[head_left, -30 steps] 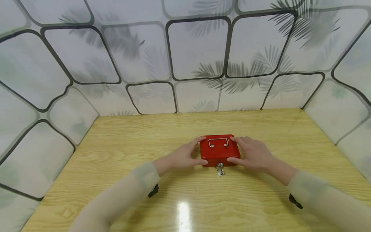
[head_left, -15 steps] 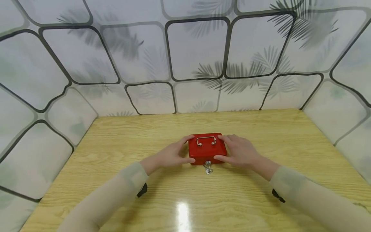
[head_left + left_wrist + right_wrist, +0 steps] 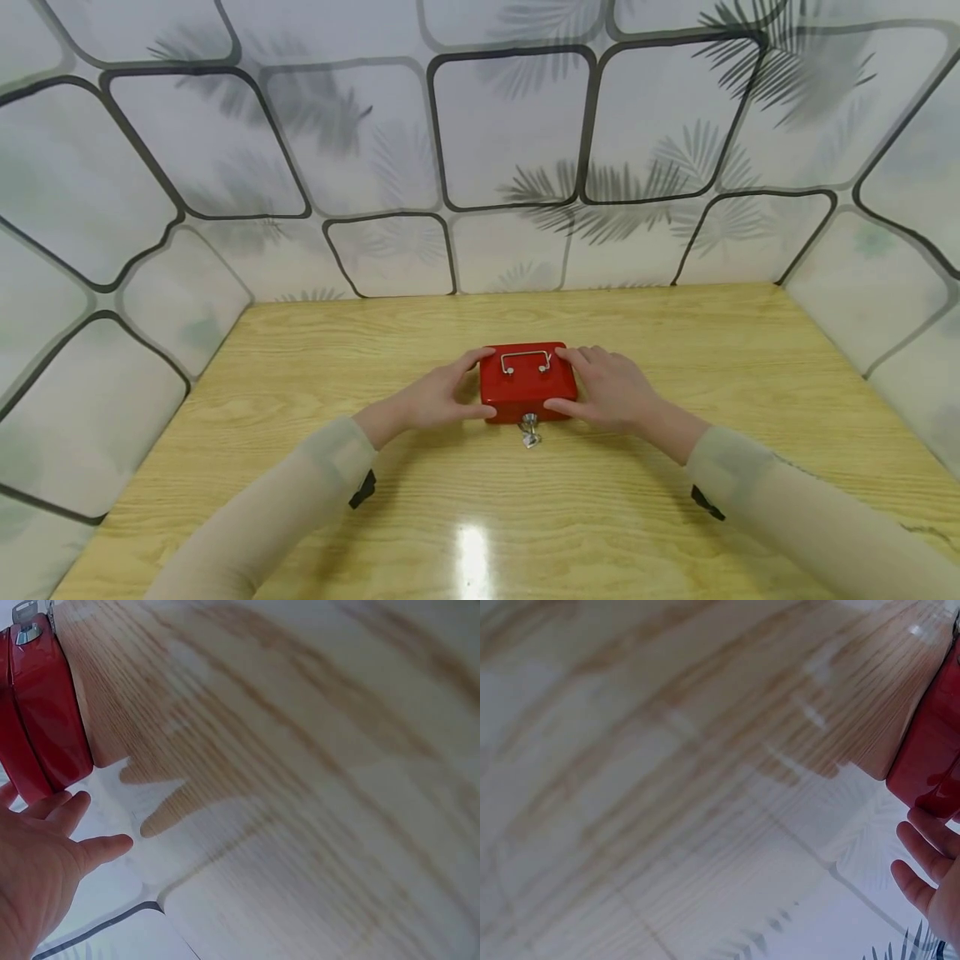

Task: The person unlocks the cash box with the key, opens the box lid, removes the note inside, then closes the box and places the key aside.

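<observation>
A small red cash box (image 3: 528, 379) lies on the wooden table, with a folding wire handle on its lid. Keys (image 3: 530, 437) hang from the lock at its front. My left hand (image 3: 438, 398) holds the box's left end, thumb at the front corner and forefinger at the back one. On the opposite end, my right hand (image 3: 611, 392) grips it the same way. The left wrist view shows the box's side (image 3: 52, 712) against some fingertips, the other fingers spread free. In the right wrist view, fingers (image 3: 930, 840) touch the box's lower corner; its far part is cut off.
The light wood table (image 3: 337, 350) has a glossy surface with a bright reflection near the front. White panels (image 3: 510, 125) printed with dark outlines and leaves enclose it at the back and both sides.
Both hands have slid the cash box to the left across the table, slightly toward the back. Most of this shift came in the first half second. The hold looks the same.
</observation>
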### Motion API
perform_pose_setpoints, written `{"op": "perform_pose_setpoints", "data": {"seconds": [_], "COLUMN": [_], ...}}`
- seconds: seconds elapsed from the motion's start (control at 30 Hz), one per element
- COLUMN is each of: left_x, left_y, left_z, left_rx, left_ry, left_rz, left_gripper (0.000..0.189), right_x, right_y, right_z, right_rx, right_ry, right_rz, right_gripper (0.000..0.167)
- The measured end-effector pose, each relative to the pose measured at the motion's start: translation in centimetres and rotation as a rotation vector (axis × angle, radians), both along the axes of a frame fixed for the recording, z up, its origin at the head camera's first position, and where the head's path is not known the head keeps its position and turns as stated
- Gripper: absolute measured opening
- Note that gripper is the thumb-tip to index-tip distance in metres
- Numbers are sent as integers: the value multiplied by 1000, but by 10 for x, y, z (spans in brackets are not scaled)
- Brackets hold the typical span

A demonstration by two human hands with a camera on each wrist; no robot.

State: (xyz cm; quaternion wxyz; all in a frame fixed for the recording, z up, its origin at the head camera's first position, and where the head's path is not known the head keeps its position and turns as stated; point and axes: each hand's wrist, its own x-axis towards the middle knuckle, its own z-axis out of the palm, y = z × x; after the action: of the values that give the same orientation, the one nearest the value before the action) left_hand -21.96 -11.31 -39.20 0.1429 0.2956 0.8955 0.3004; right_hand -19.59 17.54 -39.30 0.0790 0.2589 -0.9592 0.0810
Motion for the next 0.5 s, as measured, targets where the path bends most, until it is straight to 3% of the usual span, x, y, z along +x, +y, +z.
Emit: {"op": "perform_pose_setpoints", "data": {"seconds": [0.5], "left_x": [0], "left_y": [1], "left_z": [2], "left_rx": [32], "left_ry": [-28], "left_rz": [5], "left_gripper": [86], "right_x": [1], "right_y": [0], "right_z": [-2], "right_rx": [8], "right_ry": [14], "right_rz": [-9], "right_gripper": [79]}}
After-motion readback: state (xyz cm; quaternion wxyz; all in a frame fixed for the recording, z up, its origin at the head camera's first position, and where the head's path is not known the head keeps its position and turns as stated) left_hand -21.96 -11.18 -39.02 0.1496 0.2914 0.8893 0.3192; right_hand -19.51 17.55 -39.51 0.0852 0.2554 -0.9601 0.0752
